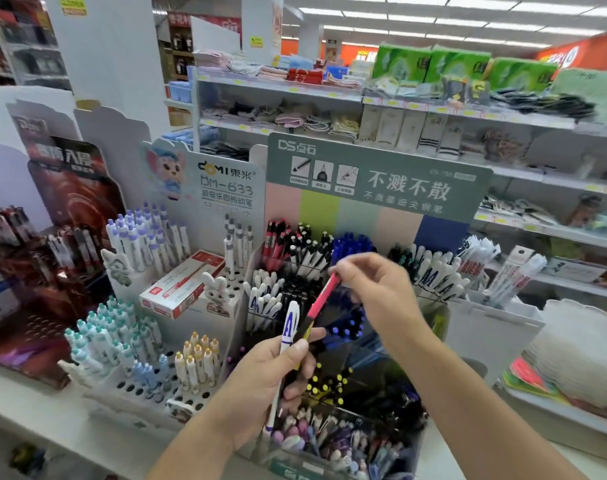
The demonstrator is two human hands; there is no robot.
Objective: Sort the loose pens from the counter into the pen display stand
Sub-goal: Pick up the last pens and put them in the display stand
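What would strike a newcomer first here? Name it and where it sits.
At centre, the right hand pinches the top of a pink pen whose lower end sits in the left hand, which also grips a white pen. Behind them stands the green-headed pen display stand.

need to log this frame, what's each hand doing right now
Left hand: fingers curled round a white pen and other pens.
Right hand: pinching the top of a pink pen.
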